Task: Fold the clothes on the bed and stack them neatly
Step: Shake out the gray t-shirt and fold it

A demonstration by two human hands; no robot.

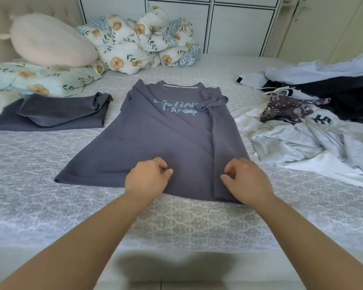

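Note:
A grey T-shirt with light blue lettering lies flat in the middle of the bed, collar at the far end. Its right side and sleeve are folded in over the front. My left hand rests on the near hem left of centre, fingers loosely curled. Over the folded right edge of the hem lies my right hand, curled the same way. No fabric shows between the fingers of either hand. A stack of folded dark grey clothes lies to the left.
A heap of unfolded clothes, white, black and patterned, covers the bed's right side. A pink pillow and a bundled floral quilt sit at the head end. The patterned bedspread runs to the near edge.

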